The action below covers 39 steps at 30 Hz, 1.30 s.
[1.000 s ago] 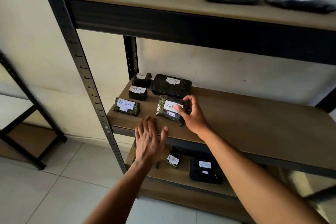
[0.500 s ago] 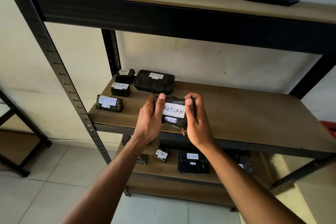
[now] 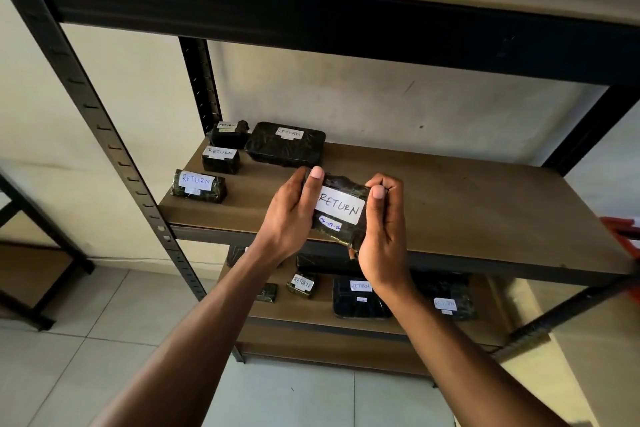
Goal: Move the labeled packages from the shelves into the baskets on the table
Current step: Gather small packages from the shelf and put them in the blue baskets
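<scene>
- Left hand point(image 3: 289, 218) and right hand point(image 3: 386, 243) grip one package point(image 3: 341, 210) between their fingers, label up.
- Other packages point(image 3: 285, 144) lie beyond, below and above the fingertips on the shelves point(image 3: 467, 211).
- No basket shows, so most of the task looks undone.

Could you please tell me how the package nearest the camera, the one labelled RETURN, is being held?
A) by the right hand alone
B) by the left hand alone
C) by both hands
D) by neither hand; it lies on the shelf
C: the left hand and the right hand each grip one end of the package, held in front of the shelf.
</scene>
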Each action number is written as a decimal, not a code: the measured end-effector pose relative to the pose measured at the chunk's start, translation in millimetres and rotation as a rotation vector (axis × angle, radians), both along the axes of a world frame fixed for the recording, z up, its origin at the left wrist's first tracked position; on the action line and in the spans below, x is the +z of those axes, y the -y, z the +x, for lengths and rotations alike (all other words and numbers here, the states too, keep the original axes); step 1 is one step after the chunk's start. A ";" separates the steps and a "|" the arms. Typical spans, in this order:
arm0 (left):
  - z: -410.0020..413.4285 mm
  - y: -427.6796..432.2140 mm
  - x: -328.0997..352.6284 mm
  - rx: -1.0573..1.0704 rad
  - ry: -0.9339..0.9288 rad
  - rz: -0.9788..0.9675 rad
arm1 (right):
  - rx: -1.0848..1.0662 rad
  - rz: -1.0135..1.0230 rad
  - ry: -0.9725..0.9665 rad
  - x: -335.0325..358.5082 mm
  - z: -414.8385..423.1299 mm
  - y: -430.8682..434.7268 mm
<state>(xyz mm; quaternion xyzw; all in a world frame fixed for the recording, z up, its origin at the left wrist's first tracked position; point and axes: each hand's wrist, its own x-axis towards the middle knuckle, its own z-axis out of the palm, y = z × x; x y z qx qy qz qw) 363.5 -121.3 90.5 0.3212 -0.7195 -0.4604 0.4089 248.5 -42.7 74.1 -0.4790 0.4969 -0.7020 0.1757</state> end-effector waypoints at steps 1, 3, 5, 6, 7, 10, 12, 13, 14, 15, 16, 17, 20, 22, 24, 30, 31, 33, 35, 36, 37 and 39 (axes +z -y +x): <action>0.4 0.6 -0.7 -0.006 0.008 0.019 | 0.007 0.009 0.011 -0.5 0.0 0.3; 2.3 2.6 -2.1 -0.023 0.037 0.078 | 0.027 0.063 0.049 -1.8 -0.8 0.2; 5.1 5.2 -2.3 -0.044 0.084 0.161 | 0.039 0.175 0.098 -2.9 -3.0 -0.3; 6.4 5.7 -1.1 -0.055 0.110 0.206 | 0.040 0.242 0.113 -4.2 -4.4 0.0; 7.2 5.6 0.5 -0.057 0.135 0.244 | 0.047 0.304 0.123 -5.8 -5.6 0.5; 7.0 6.2 2.2 0.016 0.230 0.252 | 0.096 0.415 0.217 -10.9 -6.7 4.0; 6.5 7.7 1.5 0.060 0.289 0.264 | 0.129 0.465 0.317 -11.4 -5.9 6.4; 6.4 8.2 1.2 0.072 0.314 0.279 | 0.143 0.488 0.358 -10.8 -5.1 6.9; 6.5 9.1 0.6 0.077 0.335 0.296 | 0.155 0.508 0.386 -10.1 -4.5 7.5; 6.7 9.9 0.2 0.078 0.348 0.315 | 0.164 0.524 0.401 -9.5 -4.1 7.9; 7.5 10.3 0.0 0.072 0.353 0.336 | 0.168 0.536 0.409 -9.3 -4.2 8.3; 8.6 10.9 -0.5 0.051 0.357 0.359 | 0.169 0.544 0.418 -8.9 -4.5 8.7; 15.4 13.5 -2.9 -0.089 0.381 0.416 | 0.166 0.579 0.464 -7.3 -8.1 11.2; 21.1 14.9 -3.2 -0.203 0.374 0.461 | 0.174 0.607 0.474 -5.4 -13.3 13.1; 25.5 16.3 -3.4 -0.288 0.342 0.466 | 0.195 0.584 0.417 -5.4 -19.0 15.3; 30.7 20.5 -7.6 -0.420 0.243 0.395 | 0.188 0.314 0.081 -10.1 -29.2 22.0; 31.1 21.2 -9.0 -0.427 0.256 0.374 | 0.171 0.283 0.034 -10.7 -30.4 23.4; 31.3 22.3 -11.2 -0.426 0.270 0.348 | 0.139 0.243 -0.034 -11.9 -31.7 25.2; 31.3 22.9 -12.4 -0.422 0.264 0.339 | 0.125 0.221 -0.065 -13.1 -32.2 26.3; 31.4 23.3 -13.0 -0.422 0.253 0.342 | 0.123 0.217 -0.070 -13.5 -32.1 26.7; 31.9 23.7 -13.3 -0.422 0.241 0.350 | 0.124 0.217 -0.069 -14.0 -31.5 27.5; 33.2 23.7 -12.7 -0.410 0.228 0.372 | 0.126 0.225 -0.054 -14.9 -29.4 28.9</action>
